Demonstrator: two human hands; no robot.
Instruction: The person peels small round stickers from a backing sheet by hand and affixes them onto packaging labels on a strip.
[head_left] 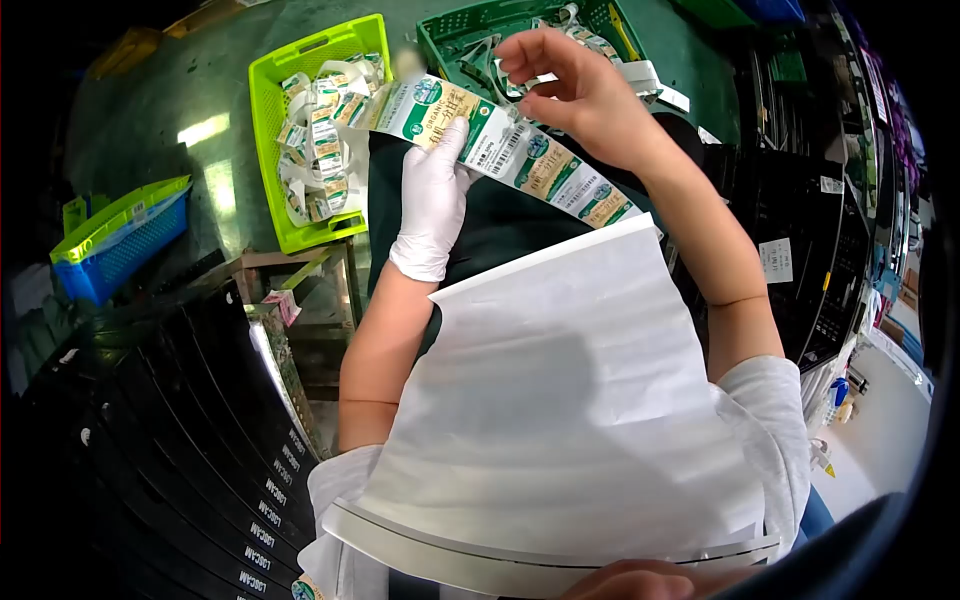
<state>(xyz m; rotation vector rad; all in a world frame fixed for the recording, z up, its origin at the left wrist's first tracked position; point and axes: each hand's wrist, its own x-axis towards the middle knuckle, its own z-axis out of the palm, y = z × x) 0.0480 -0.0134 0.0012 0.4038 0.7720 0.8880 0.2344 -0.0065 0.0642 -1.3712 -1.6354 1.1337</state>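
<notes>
My left hand [432, 200], in a white glove, grips a long strip of printed labels [545, 165] with the thumb on top of it. The strip is white, green and tan, with barcodes and "ORGANIC" on it. It slants down to the right towards the edge of a white sheet [560, 380] in front of my body. My bare right hand [585, 100] is raised above the strip. Its fingers are curved, with a gap between thumb and fingertips, and no held thing shows there.
A lime-green basket [265, 150] full of label strips stands ahead on the left. Beside it is a dark green basket [455, 45] with more strips. Stacked black crates [190, 450] line my left side. Farther left sit blue and lime crates [110, 250] on the green floor.
</notes>
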